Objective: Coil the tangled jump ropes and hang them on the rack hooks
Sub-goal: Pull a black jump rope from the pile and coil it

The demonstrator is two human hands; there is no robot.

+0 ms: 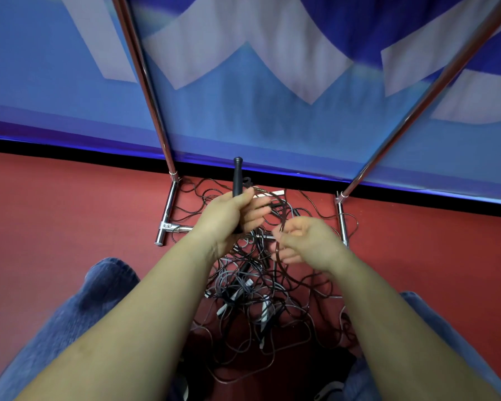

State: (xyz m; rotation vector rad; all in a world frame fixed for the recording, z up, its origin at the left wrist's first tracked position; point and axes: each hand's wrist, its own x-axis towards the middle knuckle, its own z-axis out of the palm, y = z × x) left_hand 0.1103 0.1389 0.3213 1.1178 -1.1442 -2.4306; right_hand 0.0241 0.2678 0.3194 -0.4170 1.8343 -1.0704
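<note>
**A:** Red floor [70, 221] fills most of my feed, with a blue and white banner [243, 82] hanging at the far side. What are my hands doing from where you sit?

**B:** Your left hand [232, 218] is wrapped round a black handle [237, 180]. The handle stands nearly upright, its knobbed end poking out above your fist toward the banner.

**A:** And my right hand [304, 241]? I see the fingers curled in.

**B:** Curled, yes, with a dark thin cord [278, 250] running through them. It looks like a pinch on that cord, just right of the left hand. The two hands are near each other but not touching.

**A:** Where is the rest of the rope?

**B:** The tangled jump ropes [261, 299] lie in a heap on the floor, directly under and nearer than your hands, between your knees. Loops of dark and grey cord cross over each other, with a few black and white handles mixed in. The far loops spread up to the rack's base.

**A:** I can see the rack [156, 111]. Two chrome uprights lean out to the left and right of my view, standing in front of the banner.

**B:** Right, and its chrome feet rest on the floor at either side of the heap, with a low crossbar partly hidden behind your hands. I cannot make out any hooks in this view.

**A:** My blue jeans [78, 314] frame the near corners, one knee on each side.
</note>
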